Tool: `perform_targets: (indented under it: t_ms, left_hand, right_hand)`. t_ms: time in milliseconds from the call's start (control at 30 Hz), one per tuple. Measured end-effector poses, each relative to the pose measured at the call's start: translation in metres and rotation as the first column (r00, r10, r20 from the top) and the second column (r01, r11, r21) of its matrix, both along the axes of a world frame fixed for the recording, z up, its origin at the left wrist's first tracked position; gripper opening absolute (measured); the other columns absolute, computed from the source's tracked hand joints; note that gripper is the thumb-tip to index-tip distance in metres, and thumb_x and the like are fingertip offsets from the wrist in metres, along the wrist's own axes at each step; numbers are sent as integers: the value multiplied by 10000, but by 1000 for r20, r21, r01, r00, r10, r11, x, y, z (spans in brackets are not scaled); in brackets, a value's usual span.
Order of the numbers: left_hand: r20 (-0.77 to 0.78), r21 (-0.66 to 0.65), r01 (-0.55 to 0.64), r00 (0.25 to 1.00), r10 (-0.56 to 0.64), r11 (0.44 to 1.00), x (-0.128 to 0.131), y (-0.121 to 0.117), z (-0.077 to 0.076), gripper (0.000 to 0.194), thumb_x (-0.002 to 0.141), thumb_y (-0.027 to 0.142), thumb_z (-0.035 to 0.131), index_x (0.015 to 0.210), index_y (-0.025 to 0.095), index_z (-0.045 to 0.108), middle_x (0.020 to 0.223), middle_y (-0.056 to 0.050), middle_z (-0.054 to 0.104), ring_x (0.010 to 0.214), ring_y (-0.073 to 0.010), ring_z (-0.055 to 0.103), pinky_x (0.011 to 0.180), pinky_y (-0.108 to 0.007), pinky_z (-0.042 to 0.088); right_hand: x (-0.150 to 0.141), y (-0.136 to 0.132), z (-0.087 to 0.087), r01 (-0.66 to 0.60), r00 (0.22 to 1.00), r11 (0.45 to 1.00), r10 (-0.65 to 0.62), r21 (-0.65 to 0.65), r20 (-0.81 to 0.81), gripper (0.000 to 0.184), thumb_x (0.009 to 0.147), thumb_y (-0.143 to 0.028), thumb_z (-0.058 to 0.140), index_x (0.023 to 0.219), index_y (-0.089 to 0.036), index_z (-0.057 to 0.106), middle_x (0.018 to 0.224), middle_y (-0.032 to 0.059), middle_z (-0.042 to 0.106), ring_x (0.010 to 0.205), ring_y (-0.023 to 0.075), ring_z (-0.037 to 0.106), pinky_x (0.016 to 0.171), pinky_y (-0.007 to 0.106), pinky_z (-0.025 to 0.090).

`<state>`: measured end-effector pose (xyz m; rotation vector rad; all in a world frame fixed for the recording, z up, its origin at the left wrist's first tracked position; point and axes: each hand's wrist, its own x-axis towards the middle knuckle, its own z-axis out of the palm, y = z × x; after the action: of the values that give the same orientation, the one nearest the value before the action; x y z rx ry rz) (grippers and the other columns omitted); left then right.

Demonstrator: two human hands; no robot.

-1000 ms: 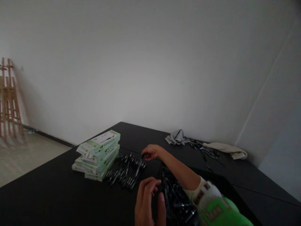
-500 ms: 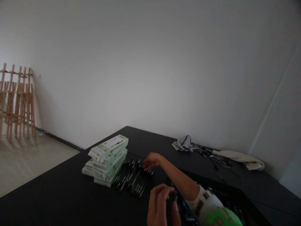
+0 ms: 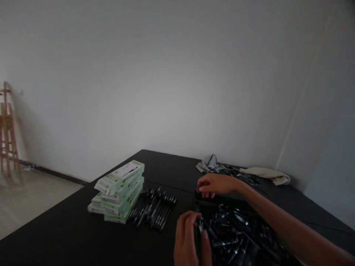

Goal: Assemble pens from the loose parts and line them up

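Note:
A black tray [image 3: 195, 207] full of loose dark pens [image 3: 235, 236] with clear, shiny parts stands at the lower right. My left hand [image 3: 186, 236] is closed over its near left rim, fingers outside and thumb towards the inside. Over the tray's far left corner hovers my right hand [image 3: 212, 184], its fingers curled; whatever they may hold is hidden. Left of the tray, a row of black pens [image 3: 152, 208] lies side by side on the table. Beside them is a stack of green-and-white pen boxes [image 3: 119, 195], the top one tilted.
On the black table [image 3: 163, 159], a grey cloth [image 3: 209, 164] lies near the wall. Several dark pens or pen parts [image 3: 241, 175] and a beige cloth [image 3: 266, 173] lie to its right. Wooden racks [image 3: 7, 129] lean at the far left.
My right hand has moved from the row of pens rightwards to the tray's corner. My left hand stays at the tray rim. The view has turned slightly right, showing more of the tray.

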<state>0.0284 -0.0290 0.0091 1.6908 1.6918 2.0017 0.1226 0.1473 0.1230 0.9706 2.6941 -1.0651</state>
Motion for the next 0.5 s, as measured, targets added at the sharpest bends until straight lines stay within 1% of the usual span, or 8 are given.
perform_targets:
  t_ms: [67, 100, 167, 233, 300, 333, 400, 500]
  left_hand:
    - [36, -43, 37, 999, -35, 998, -3, 0, 0, 240, 899, 282, 378, 1072, 194, 518, 1037, -98, 544, 879, -205, 557, 738, -319, 478]
    - [58, -68, 52, 997, -49, 996, -5, 0, -1, 251, 907, 305, 371, 1086, 191, 507, 1052, -100, 539, 897, -208, 551, 754, -327, 471]
    - [98, -116, 81, 993, -69, 990, -9, 1, -3, 272, 917, 346, 370, 1111, 194, 484, 1065, -94, 532, 918, -210, 540, 770, -337, 460]
    - [122, -157, 118, 988, -100, 981, -12, 3, -6, 280, 917, 380, 380, 1123, 211, 466, 1094, -77, 523, 945, -206, 522, 797, -349, 447]
    - [128, -181, 155, 983, -133, 971, -14, 6, -8, 296, 908, 411, 385, 1124, 223, 463, 1114, -68, 520, 964, -208, 513, 805, -359, 446]
    - [130, -190, 167, 981, -144, 968, -14, 7, -9, 307, 901, 423, 391, 1123, 225, 466, 1126, -68, 519, 978, -213, 510, 813, -367, 446]
    - [122, -205, 183, 979, -161, 961, -14, 8, -9, 335, 881, 448, 415, 1107, 212, 493, 1121, -80, 532, 982, -228, 519, 801, -374, 458]
    - [107, -227, 198, 978, -178, 953, -13, 10, -10, 379, 855, 476, 445, 1079, 183, 531, 1093, -109, 556, 966, -248, 543, 771, -378, 481]
  right_hand:
    - [27, -17, -11, -36, 999, 995, 34, 97, 23, 242, 809, -284, 567, 965, -113, 637, 878, 81, 636, 862, 235, 604, 777, 397, 466]
    - [37, -26, -21, -48, 999, 989, 44, 143, 32, 291, 763, -288, 606, 996, -117, 640, 945, 100, 631, 925, 266, 586, 826, 423, 439]
    - [48, -44, -49, -75, 997, 975, 66, 208, 49, 520, 661, -310, 685, 1140, -131, 593, 1125, 141, 574, 1061, 323, 516, 913, 468, 372]
    - [49, -57, -78, -106, 994, 964, 93, 243, 64, 861, 552, -337, 753, 1330, -158, 431, 1289, 175, 454, 1171, 360, 421, 970, 494, 315]
    - [47, -65, -100, -119, 992, 898, 89, 423, 90, 1027, 490, -393, 769, 1391, -159, 334, 1333, 209, 379, 1231, 410, 328, 996, 571, 230]
    - [47, -67, -106, -127, 991, 876, 92, 466, 97, 1007, 490, -399, 766, 1380, -173, 353, 1309, 198, 398, 1210, 403, 352, 991, 577, 232]
    - [49, -69, -108, -157, 986, 841, 109, 517, 123, 895, 514, -394, 751, 1326, -185, 437, 1233, 178, 458, 1140, 384, 416, 956, 578, 280]
    - [63, -68, -93, -204, 978, 836, 147, 510, 150, 618, 555, -348, 733, 1136, -173, 611, 1102, 142, 541, 1044, 342, 480, 919, 519, 346]
